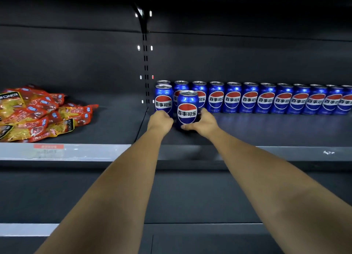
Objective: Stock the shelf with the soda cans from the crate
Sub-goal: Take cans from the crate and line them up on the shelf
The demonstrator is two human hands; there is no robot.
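Observation:
A long row of blue soda cans [249, 100] stands along the back of the dark shelf [266, 132], running off to the right. My right hand [204, 123] grips the lower part of a front soda can [187, 109] that stands upright ahead of the row. Just left of it, my left hand [161, 120] curls round the base of the left-end soda can [163, 98], which stands in front of another can. The crate is out of view.
A pile of red and yellow snack bags [40, 112] lies on the neighbouring shelf section to the left, past the slotted upright [146, 67]. The grey shelf lip [76, 152] runs across the front, with a lower shelf beneath my forearms.

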